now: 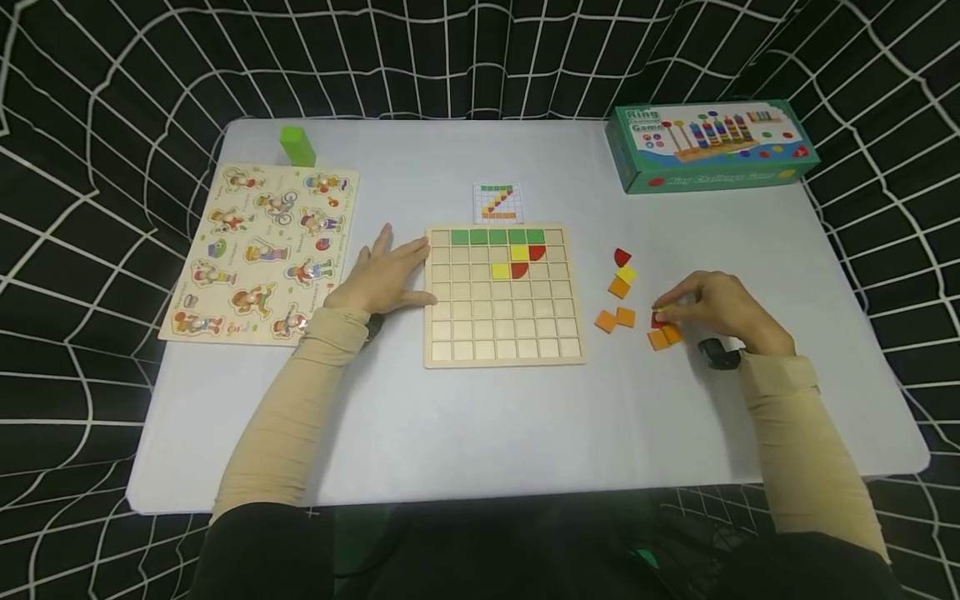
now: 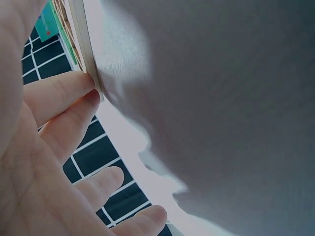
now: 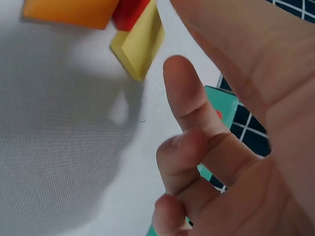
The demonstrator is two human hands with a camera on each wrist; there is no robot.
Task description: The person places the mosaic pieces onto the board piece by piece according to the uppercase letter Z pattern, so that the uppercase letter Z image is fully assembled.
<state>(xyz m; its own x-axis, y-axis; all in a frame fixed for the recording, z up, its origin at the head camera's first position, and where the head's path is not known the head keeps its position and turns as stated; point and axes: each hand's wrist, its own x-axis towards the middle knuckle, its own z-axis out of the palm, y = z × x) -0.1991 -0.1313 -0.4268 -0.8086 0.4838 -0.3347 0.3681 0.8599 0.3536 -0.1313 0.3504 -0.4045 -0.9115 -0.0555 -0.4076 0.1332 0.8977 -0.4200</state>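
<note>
Dark upper sleeves (image 1: 258, 554), cut off by the near edge of the head view, lead to tan forearms (image 1: 281, 425). Left hand (image 1: 386, 275) is spread wide and grasps nothing, its thumb and a finger touching the left edge of the grid board (image 1: 495, 329). Right hand (image 1: 716, 308) is narrow, thumb and forefinger drawn close at a yellow tile (image 3: 140, 44) tilted beside a red piece (image 3: 130, 14). The contact falls outside the right wrist view, so I cannot tell whether that tile is pinched; tilt also hides which way its long axis runs.

From the right hand, the board lies to the left, with loose orange tiles (image 1: 605, 321) between; the left hand is nearer the board. Beyond its far edge sits a pattern card (image 1: 498, 205), its details small. Farther out, the left sleeve hides a corner of the picture puzzle (image 1: 255, 275); a green box (image 1: 712, 179) stands far right.
</note>
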